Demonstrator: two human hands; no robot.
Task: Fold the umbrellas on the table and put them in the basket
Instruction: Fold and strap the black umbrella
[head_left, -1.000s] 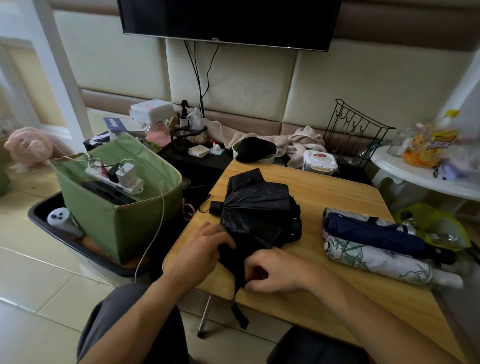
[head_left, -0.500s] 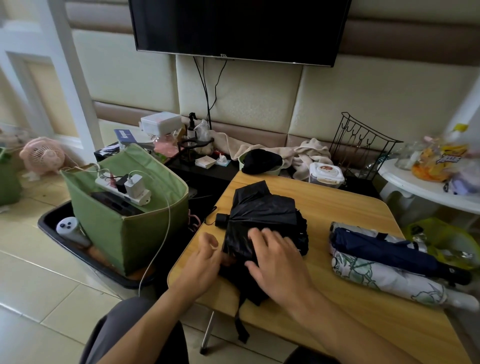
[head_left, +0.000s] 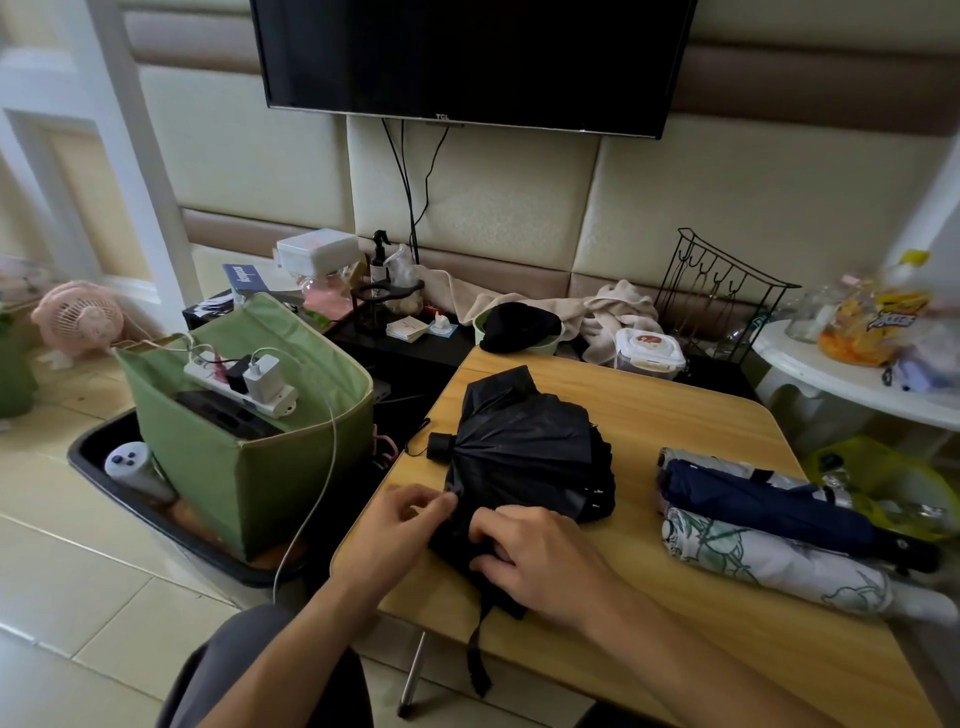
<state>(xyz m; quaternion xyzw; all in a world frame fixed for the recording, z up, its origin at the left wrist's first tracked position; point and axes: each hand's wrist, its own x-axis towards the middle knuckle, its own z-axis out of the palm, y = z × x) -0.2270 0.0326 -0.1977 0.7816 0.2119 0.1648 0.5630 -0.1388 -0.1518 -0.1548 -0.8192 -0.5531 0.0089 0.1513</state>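
A lived-in home room: wall-mounted television, padded wall panels, pink desk fan, towels heaped behind.

Black umbrella of thin matt cloth, creased, faint sheen, under the right hand's fingers; light wood-grain table, smooth satin finish, beneath it; right of the fingers, navy cloth umbrella, smooth; white leaf-printed cloth umbrella; left of the fingers, green fabric basket, matt.
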